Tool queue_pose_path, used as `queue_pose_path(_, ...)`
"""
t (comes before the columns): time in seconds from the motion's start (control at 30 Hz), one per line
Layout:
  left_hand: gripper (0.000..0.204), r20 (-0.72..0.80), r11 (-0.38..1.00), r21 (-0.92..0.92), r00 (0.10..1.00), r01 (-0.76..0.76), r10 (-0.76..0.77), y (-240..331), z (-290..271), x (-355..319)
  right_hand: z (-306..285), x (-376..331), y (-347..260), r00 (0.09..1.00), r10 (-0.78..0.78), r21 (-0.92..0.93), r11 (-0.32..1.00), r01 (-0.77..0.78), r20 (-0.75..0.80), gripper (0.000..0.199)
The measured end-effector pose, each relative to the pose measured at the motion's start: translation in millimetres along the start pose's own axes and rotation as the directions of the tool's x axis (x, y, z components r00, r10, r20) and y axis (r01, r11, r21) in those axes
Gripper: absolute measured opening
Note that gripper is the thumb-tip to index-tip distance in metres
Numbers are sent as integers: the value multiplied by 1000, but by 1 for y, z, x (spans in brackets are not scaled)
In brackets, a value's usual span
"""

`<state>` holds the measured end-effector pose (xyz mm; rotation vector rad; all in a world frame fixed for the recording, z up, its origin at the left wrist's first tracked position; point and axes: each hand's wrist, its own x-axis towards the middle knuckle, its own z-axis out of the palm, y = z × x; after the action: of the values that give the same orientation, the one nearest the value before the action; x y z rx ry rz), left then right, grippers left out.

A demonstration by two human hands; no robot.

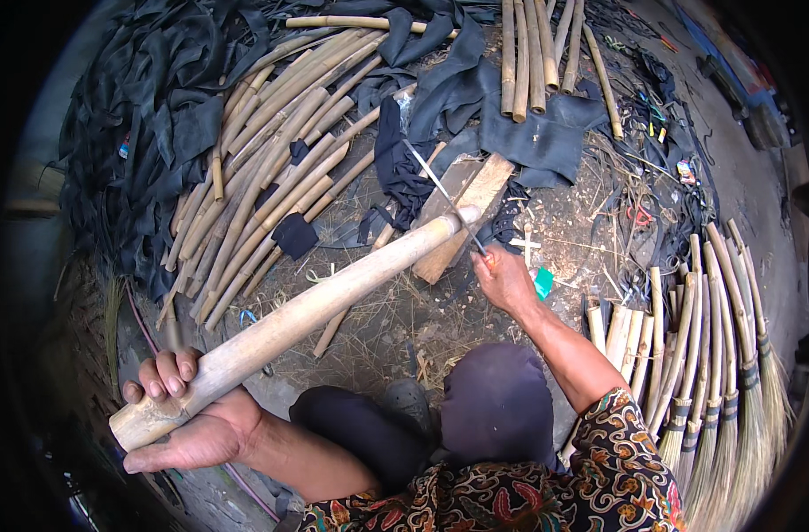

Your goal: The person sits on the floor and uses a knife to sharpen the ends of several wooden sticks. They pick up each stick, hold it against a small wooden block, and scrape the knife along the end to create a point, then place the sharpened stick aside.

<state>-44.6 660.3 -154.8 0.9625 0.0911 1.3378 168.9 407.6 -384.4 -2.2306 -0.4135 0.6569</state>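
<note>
- My left hand (187, 421) is clenched around the near end of a thick bamboo pole (298, 319), which runs up and right to a wooden block (466, 208) on the ground.
- My right hand (504, 279) grips the handle of a long knife (440, 191), its blade lying against the pole's far end.
- The handle is hidden in my fist; the blade's edge probably touches the pole tip.
- Brooms (732, 372) at right are cut off.

The left hand (187, 417) is curling its fingers in a cupping grip, low and near the body; the right hand (504, 279) is reaching forward, arm extended, fist closed.
</note>
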Motion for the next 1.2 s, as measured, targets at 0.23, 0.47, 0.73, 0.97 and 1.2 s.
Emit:
queue_pose_path(0.23, 79, 149, 993, -101, 988, 53, -38, -1, 16, -14, -5, -4, 9, 944, -329, 44, 943, 329, 6, 20)
queue_pose_path(0.47, 48, 254, 991, -125, 967, 55, -22, 3, 23, -23, -1, -1, 19, 997, -71, 35, 997, 71, 8, 23)
queue_pose_path(0.73, 47, 303, 993, -120, 953, 22, 16, 14, 24, -26, -8, -5, 22, 997, 48, -14, 999, -49, -56, 25)
queue_pose_path(0.97, 44, 326, 996, -91, 945, 7, 23, 12, 29, -29, -3, -8, 22, 980, -196, 129, 973, 193, 10, 24)
queue_pose_path(1.2, 42, 350, 994, -108, 936, -1, 39, 13, 25, -27, -14, -9, 21, 991, -132, 135, 982, 131, -6, 27)
